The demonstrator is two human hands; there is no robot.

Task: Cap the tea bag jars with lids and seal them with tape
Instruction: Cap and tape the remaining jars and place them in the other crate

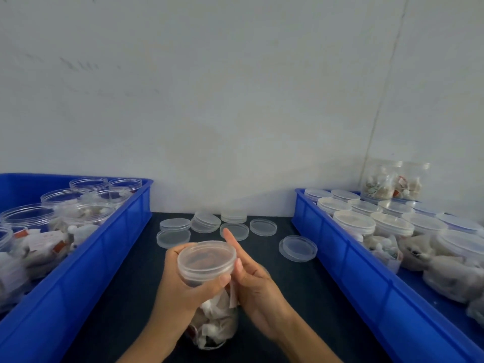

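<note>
A clear plastic jar (pixel 214 323) filled with tea bags is held above the dark table in the lower middle. A translucent lid (pixel 207 259) sits on its mouth. My left hand (pixel 183 284) grips the jar just under the lid, thumb across the front. My right hand (pixel 251 281) rests against the lid's right side with its fingers straight, the forefinger pointing up. No tape is in sight.
Several loose lids (pixel 233 230) lie on the dark table (pixel 301 297) behind the jar. A blue crate (pixel 86 271) on the left holds several open jars of tea bags. A blue crate (pixel 366 284) on the right holds several lidded jars. A white wall stands behind.
</note>
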